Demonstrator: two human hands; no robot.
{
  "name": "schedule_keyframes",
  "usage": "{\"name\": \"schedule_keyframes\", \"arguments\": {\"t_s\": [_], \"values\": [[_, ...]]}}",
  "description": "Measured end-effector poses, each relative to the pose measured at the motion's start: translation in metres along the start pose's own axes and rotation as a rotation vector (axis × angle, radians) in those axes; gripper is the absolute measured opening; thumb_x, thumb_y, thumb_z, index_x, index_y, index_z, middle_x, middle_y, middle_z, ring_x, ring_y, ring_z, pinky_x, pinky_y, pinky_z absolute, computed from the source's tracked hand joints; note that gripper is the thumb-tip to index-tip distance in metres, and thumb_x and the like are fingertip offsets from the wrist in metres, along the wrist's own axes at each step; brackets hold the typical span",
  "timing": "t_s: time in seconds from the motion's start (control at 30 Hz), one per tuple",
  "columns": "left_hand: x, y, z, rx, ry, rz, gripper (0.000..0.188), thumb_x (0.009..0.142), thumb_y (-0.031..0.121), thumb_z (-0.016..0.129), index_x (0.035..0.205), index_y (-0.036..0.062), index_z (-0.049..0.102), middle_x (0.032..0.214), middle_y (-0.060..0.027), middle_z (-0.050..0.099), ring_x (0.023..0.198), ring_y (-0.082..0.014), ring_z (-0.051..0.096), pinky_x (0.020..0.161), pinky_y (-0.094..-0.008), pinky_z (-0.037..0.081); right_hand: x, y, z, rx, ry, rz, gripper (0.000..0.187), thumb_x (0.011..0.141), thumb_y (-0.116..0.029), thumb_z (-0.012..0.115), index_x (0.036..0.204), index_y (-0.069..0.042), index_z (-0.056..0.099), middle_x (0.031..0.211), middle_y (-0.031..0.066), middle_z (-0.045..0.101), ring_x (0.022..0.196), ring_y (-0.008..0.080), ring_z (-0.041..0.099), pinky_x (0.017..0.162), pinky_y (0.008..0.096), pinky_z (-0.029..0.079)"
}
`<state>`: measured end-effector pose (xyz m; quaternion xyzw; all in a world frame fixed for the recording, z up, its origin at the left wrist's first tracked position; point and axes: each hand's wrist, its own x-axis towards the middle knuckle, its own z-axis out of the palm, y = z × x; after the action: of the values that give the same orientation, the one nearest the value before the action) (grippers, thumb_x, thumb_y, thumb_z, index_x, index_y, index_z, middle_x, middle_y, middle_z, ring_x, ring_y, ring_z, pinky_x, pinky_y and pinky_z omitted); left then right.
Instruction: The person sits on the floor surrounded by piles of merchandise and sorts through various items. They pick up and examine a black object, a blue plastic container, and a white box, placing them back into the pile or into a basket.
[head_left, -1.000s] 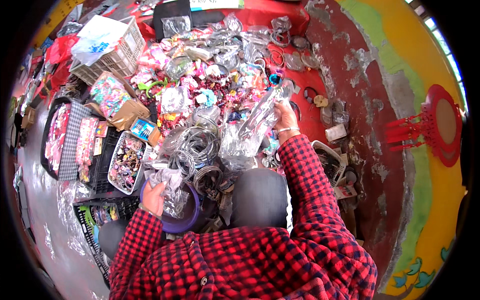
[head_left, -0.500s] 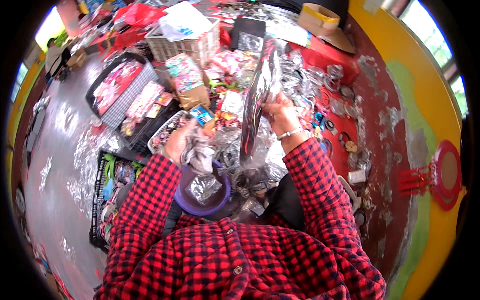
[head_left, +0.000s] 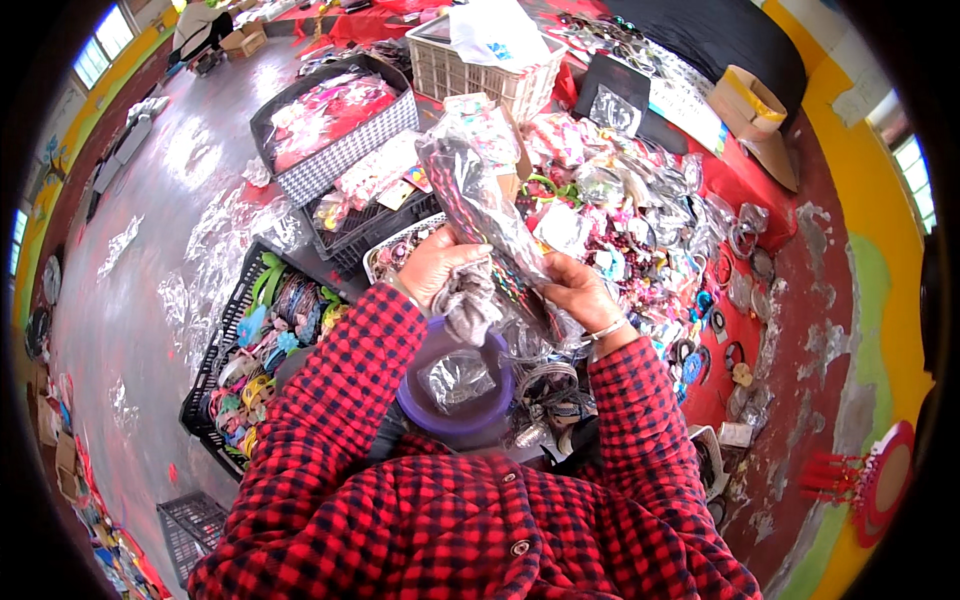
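Observation:
A long, clear plastic bag slants across in front of me, with dark, colour-specked contents inside. The fingers of my right hand are pinched on its right side, near the lower end. My left hand is closed on a crumpled grey cloth and is up against the bag's left side; whether it also grips the bag I cannot tell. Just below the cloth is a purple basin, holding a crinkled clear plastic wrapper.
On my left lies a black crate of colourful hair accessories. Farther off are a checked basket and a beige crate with a white bag on top. Heaped bagged trinkets cover the red cloth to the right.
The bag has tilted from near upright to leaning left, and my left hand has come over to it with the grey cloth. The head view has shifted left.

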<state>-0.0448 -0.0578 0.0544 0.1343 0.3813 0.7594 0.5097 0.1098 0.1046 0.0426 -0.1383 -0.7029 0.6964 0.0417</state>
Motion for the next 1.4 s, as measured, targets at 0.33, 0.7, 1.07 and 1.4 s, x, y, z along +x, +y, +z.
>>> {"name": "schedule_keyframes", "arguments": {"t_s": [0.33, 0.7, 1.07, 1.4], "values": [[0.026, -0.015, 0.013, 0.043, -0.012, 0.089, 0.022, 0.078, 0.0, 0.056, 0.1, 0.0009, 0.053, 0.089, -0.0067, 0.06, 0.076, -0.0152, 0.059, 0.069, -0.0281, 0.049, 0.007, 0.023, -0.034, 0.114, 0.218, -0.014, 0.012, 0.082, -0.013, 0.057, 0.086, -0.002, 0.06, 0.069, -0.001, 0.057, 0.059, 0.0063, 0.049, 0.055, 0.0191, 0.039], [0.036, -0.029, 0.007, 0.229, 0.0, 0.282, 0.022, 0.075, 0.0, 0.06, 0.096, 0.0013, 0.057, 0.089, -0.0038, 0.06, 0.081, -0.012, 0.055, 0.075, -0.0257, 0.044, 0.013, 0.014, -0.034, 0.306, 0.316, -0.048, 0.011, 0.076, 0.002, 0.058, 0.087, -0.001, 0.06, 0.077, 0.0039, 0.062, 0.07, 0.0096, 0.057, 0.066, 0.021, 0.045], [0.034, -0.027, 0.006, 0.273, 0.058, 0.184, 0.008, 0.074, -0.001, 0.062, 0.082, 0.0006, 0.063, 0.078, -0.003, 0.062, 0.072, -0.0098, 0.056, 0.068, -0.0234, 0.045, 0.019, 0.029, -0.046, 0.183, 0.283, -0.073, 0.023, 0.075, 0.001, 0.057, 0.098, 0.001, 0.056, 0.093, 0.0069, 0.059, 0.088, 0.0147, 0.055, 0.079, 0.0251, 0.041], [0.033, -0.057, 0.011, 0.709, -0.115, 0.161, 0.021, 0.072, 0.002, 0.063, 0.092, 0.0008, 0.062, 0.086, -0.0041, 0.064, 0.08, -0.0089, 0.057, 0.075, -0.0254, 0.045, -0.003, -0.029, -0.016, 0.199, 0.058, -0.2, 0.047, 0.073, -0.007, 0.064, 0.117, -0.001, 0.049, 0.105, 0.0054, 0.057, 0.098, 0.0118, 0.05, 0.086, 0.0281, 0.04]]}}
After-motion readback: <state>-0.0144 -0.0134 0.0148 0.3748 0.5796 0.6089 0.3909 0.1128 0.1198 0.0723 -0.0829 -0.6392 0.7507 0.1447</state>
